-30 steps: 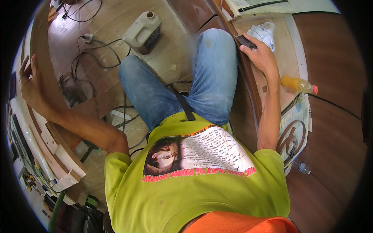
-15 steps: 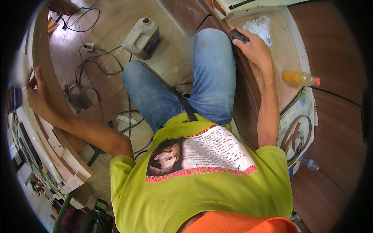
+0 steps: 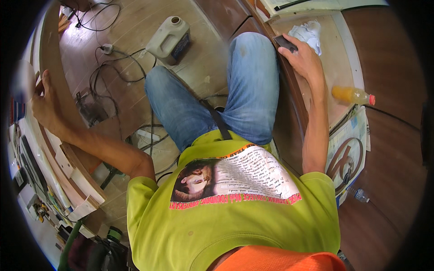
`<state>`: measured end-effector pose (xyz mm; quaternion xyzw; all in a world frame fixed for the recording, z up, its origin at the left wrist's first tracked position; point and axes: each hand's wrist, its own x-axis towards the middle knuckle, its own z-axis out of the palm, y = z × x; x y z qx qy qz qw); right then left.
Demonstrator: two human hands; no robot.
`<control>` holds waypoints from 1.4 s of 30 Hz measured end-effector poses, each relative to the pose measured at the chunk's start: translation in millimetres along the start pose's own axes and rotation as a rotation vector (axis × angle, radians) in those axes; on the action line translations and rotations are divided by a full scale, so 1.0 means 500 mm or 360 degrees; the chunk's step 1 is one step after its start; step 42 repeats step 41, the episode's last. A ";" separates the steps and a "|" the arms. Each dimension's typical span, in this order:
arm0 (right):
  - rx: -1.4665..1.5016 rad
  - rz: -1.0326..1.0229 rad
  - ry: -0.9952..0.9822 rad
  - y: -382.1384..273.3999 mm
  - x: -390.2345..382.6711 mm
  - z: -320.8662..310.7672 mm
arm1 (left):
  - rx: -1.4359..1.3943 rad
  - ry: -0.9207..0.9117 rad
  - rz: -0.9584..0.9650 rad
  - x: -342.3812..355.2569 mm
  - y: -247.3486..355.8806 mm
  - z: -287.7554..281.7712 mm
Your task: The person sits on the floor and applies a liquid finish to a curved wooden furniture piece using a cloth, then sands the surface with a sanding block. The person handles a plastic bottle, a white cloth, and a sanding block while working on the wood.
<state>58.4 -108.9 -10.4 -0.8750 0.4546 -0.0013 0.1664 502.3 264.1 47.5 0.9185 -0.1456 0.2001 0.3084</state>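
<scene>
My right hand (image 3: pixel 307 63) is closed on a small dark flat rectangular piece (image 3: pixel 285 44), which looks like folded sandpaper. It lies against the brown wooden edge (image 3: pixel 289 86) beside my right knee. A crumpled white cloth (image 3: pixel 307 35) is just beyond those fingers. At the far left, my left hand (image 3: pixel 46 106) has its fingers curled at a blurred white rounded object (image 3: pixel 22 81). The hand seems to grip it, though the picture's rim hides its kind. A long curved wooden board (image 3: pixel 58 58) runs past that hand.
A grey plastic jug (image 3: pixel 169 40) without a cap stands on the floor beyond my knees, near black cables (image 3: pixel 122 67). At right are a bottle of yellow liquid (image 3: pixel 350 95) lying down, a clear bottle (image 3: pixel 359 194) and an open book (image 3: pixel 312 5). Tools and wood strips (image 3: pixel 49 180) crowd the left.
My right hand and the dark piece have shifted slightly to the right and nearer in the picture. The view itself has moved a little; the left hand stays at the white object.
</scene>
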 end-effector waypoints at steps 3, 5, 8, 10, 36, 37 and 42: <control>-0.0007 0.0001 -0.0057 -0.011 0.001 -0.006 | -0.0007 0.0007 -0.0096 0.005 -0.009 -0.002; 0.0013 0.0024 -0.0063 -0.004 -0.010 -0.006 | 0.0106 0.0079 0.0019 0.003 -0.002 0.003; 0.0017 0.0065 -0.0065 -0.020 -0.004 -0.011 | 0.0069 0.0085 0.0019 -0.007 0.008 -0.002; -0.0003 0.0048 -0.0050 -0.025 -0.008 -0.011 | 0.0030 0.0056 -0.0006 -0.006 0.005 -0.005; 0.1137 -0.0455 0.0033 -0.201 -0.068 -0.009 | 0.0435 0.0180 0.0428 0.027 -0.054 0.061; 0.1192 -0.0482 -0.0059 -0.252 -0.058 0.003 | 0.0286 0.0170 0.0391 0.028 -0.043 0.042; 0.1818 -0.0783 -0.0217 -0.482 -0.053 0.104 | 0.0315 0.0264 0.0363 0.032 -0.095 -0.005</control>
